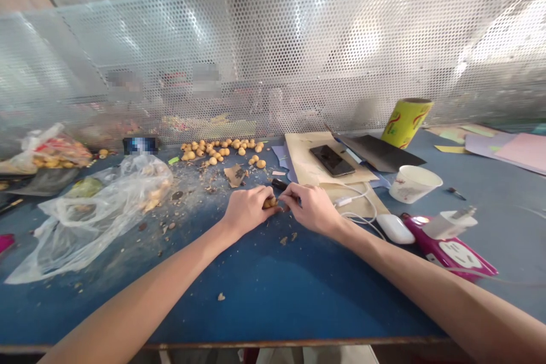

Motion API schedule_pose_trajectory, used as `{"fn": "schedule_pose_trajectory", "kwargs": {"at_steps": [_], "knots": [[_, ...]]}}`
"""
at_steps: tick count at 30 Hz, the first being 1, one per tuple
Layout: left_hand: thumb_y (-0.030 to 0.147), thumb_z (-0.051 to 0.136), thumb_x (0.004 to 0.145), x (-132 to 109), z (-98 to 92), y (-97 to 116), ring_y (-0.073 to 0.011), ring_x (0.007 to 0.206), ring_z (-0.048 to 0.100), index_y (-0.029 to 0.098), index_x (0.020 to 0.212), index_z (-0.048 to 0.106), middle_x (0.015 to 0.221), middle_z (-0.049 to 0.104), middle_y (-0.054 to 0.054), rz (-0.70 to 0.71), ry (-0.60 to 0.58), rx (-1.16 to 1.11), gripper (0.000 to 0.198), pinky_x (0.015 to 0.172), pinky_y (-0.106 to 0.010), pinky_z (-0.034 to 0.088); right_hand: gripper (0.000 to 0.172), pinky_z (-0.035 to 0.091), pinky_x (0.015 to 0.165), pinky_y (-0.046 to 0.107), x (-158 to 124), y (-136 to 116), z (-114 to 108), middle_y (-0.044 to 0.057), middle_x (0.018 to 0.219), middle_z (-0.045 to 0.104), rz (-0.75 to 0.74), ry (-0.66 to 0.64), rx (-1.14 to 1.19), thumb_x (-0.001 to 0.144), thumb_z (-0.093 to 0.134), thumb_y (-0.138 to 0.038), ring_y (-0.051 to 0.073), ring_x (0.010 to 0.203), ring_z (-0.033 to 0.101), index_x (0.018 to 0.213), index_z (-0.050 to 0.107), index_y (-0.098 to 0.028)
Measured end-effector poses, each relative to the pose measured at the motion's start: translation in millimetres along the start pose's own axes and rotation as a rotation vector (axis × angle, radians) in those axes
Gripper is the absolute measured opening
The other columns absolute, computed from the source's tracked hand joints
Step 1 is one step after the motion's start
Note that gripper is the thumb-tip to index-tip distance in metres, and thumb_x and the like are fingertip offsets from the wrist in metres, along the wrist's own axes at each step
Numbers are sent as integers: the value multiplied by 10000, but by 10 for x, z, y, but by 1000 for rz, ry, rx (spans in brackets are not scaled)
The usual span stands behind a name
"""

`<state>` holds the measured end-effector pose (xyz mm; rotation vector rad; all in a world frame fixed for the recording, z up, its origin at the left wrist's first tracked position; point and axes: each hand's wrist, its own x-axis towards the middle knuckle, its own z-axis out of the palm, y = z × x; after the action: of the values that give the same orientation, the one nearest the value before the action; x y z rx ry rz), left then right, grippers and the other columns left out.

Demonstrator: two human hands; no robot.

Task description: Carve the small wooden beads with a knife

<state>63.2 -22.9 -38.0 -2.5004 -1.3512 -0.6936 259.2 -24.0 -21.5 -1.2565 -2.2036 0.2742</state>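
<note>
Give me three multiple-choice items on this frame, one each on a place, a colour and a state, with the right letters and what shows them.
1. Where does the phone lie?
A. On tan paper
B. On the perforated screen
C. Under the right hand

2. What colour is the table top?
A. Red
B. Blue
C. White

3. What is the left hand doing?
A. Gripping a small gourd
B. Lying open and flat
C. Resting on the phone

1: A, the phone lies on the paper beyond the hands.
2: B, blue shows across the top.
3: A, its fingers wrap the gourd, beside the right hand holding a dark handle.
</note>
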Motion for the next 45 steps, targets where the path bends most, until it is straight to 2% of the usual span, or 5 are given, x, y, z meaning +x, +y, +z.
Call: {"fn": "schedule_pose_trajectory", "kwargs": {"at_steps": [14,36,45], "knots": [[490,669,825,4,-21,15,-171,661,652,222,846,573,798,685,26,-29,-21,2,285,491,-269,306,123,413,639,233,-19,-25,22,-9,732,696,-15,-38,15,920,525,-231,140,651,636,809,575,-213],[507,668,820,6,-5,4,-161,654,639,220,842,584,780,670,17,-24,-27,-26,301,498,-253,340,138,412,609,232,-33,-19,31,-23,676,694,-7,3,48,928,512,-252,135,590,639,820,590,-217],[507,675,812,5,-16,9,-169,656,649,220,842,574,787,685,23,-23,-15,-7,305,484,-256,315,139,412,615,228,-32,13,62,-42,658,683,2,-17,87,939,501,-254,129,595,632,825,575,-226]]}}
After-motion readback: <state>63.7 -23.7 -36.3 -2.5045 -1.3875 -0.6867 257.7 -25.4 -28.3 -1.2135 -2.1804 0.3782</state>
